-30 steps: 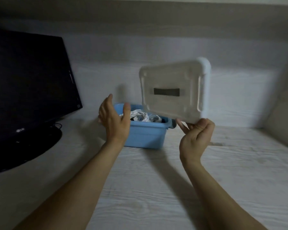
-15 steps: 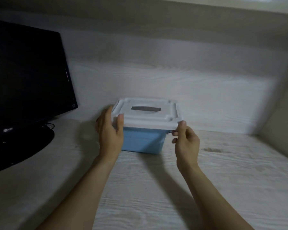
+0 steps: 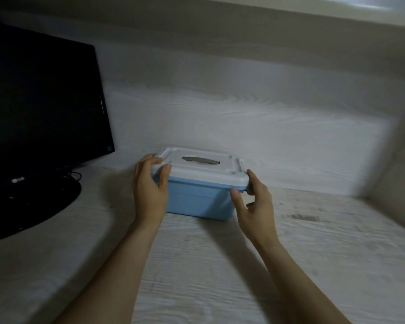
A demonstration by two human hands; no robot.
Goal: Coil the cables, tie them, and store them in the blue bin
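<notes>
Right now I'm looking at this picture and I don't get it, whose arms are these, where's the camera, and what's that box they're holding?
No machine here: these are a person's two bare arms. The camera is worn on the person's head and looks forward and down, so you see roughly what that person sees.

On the pale wood-grain surface stands a blue bin with a white lid on top; the lid has a grey handle in its middle. The left hand grips the lid's left corner, thumb on the rim. The right hand holds the bin's right end, its fingers curled at the latch under the lid's edge. What is inside the bin is hidden.

To the left stands a dark monitor, switched off.
</notes>
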